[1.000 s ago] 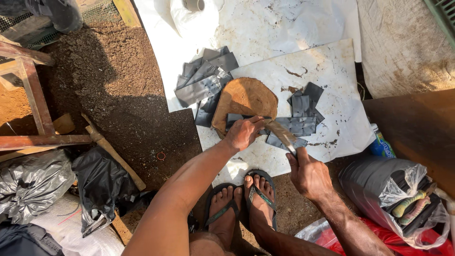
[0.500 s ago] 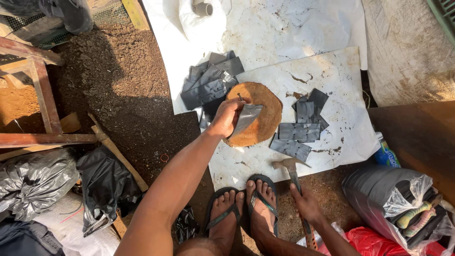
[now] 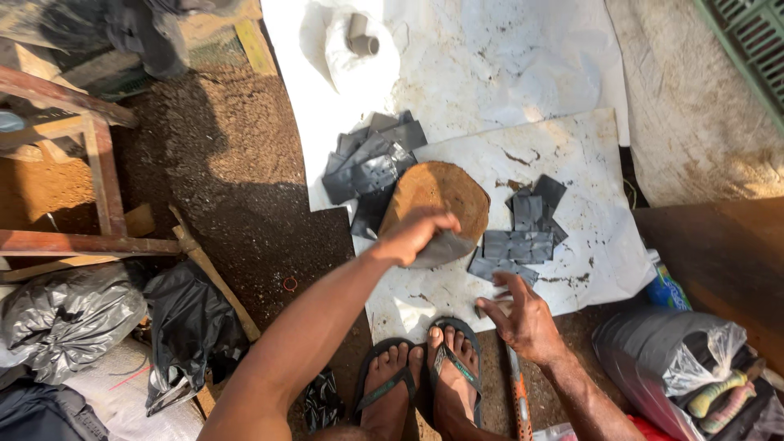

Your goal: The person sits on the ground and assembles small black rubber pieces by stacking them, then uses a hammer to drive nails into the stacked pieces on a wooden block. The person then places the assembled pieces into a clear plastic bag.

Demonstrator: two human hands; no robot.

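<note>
The left hand [image 3: 416,233] pinches a grey sheet piece [image 3: 441,247] in its grip, fingers pressed on the piece's upper edge, holding it over the near edge of the round wood block [image 3: 445,196]. The right hand [image 3: 523,314], at 5 o'clock from the block, has its grip spread and holds nothing; the fingers hover just above the white sheet [image 3: 572,180] on the ground, beside an orange-handled tool [image 3: 518,396] lying near the feet [image 3: 425,371].

Judging by the piles, the work looks partly done. At 3 o'clock from the block lies a small stack of neat squares [image 3: 518,241], apparently cut to size. At 10 o'clock a heap of larger, uncut dark pieces [image 3: 367,159] waits, touching the block's far side. That heap looks at least as large as the squares, so a good share seems left. The piece in the left hand is not yet laid flat on the block, and the tool is not in hand.
</note>
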